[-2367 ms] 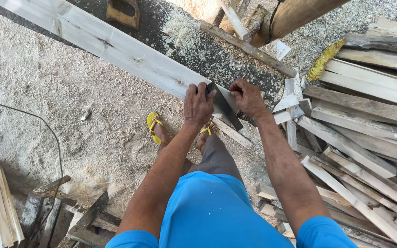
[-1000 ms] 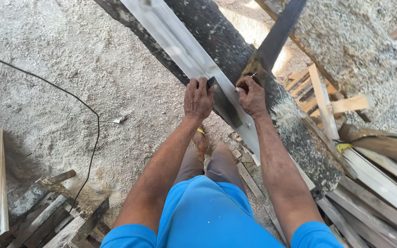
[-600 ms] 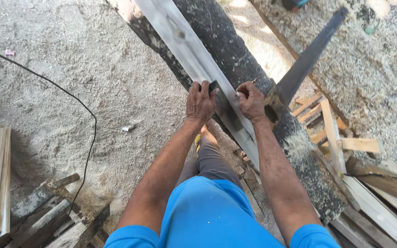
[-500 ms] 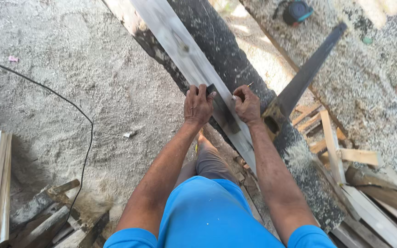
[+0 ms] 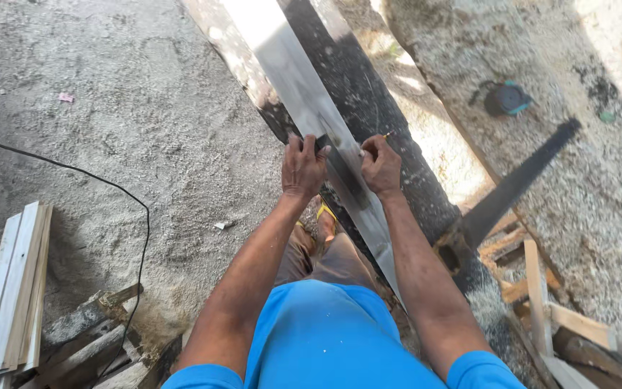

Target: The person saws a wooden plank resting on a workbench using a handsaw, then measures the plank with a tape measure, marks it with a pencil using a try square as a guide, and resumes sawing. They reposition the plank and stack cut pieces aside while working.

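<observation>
The pale plank [image 5: 289,79] lies on a dark beam [image 5: 368,122], its long axis running from upper left down toward the person's right leg. Both hands sit on it side by side: the left hand [image 5: 302,167] presses a dark square [image 5: 340,169] flat, fingers spread; the right hand [image 5: 381,164] pinches what looks like a pencil [image 5: 385,135] at the plank's far edge. Compared with half a second ago, the hands hold the same spot; the view has tilted, showing more of the saw [image 5: 512,187].
</observation>
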`<action>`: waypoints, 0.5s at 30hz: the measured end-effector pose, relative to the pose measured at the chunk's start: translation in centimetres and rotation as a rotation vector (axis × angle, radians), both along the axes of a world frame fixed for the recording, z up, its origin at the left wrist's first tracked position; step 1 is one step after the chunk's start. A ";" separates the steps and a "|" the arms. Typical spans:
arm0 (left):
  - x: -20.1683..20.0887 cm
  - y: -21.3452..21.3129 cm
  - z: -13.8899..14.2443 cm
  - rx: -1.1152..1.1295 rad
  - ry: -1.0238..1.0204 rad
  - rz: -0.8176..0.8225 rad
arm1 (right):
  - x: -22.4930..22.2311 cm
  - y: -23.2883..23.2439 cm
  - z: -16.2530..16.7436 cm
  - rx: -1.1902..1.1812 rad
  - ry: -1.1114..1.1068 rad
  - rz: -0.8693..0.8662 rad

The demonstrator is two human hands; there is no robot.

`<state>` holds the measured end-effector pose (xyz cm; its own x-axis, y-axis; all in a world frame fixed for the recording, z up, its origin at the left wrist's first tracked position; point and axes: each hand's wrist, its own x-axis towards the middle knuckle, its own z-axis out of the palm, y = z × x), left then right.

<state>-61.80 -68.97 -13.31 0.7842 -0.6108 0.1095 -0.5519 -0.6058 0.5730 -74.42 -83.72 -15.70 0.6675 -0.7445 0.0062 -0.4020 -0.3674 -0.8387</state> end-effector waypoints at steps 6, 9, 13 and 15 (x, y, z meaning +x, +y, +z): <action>4.9 -1.4 0.3 0.013 0.094 0.019 | 5.5 -0.8 0.5 0.024 0.010 -0.005; 7.9 -2.3 0.0 0.021 0.101 0.015 | 8.5 -1.3 0.7 0.013 0.022 -0.010; 12.8 -3.5 -0.4 0.022 0.087 0.004 | 13.2 -2.1 1.4 0.029 0.046 -0.024; 15.8 -4.0 -0.3 0.008 0.110 -0.011 | 16.0 -2.5 1.8 0.050 0.075 -0.034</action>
<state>-46.05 -72.97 -13.64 0.7846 -0.6197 0.0179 -0.4921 -0.6050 0.6259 -58.42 -86.21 -13.93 0.6392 -0.7649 -0.0802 -0.4757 -0.3113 -0.8227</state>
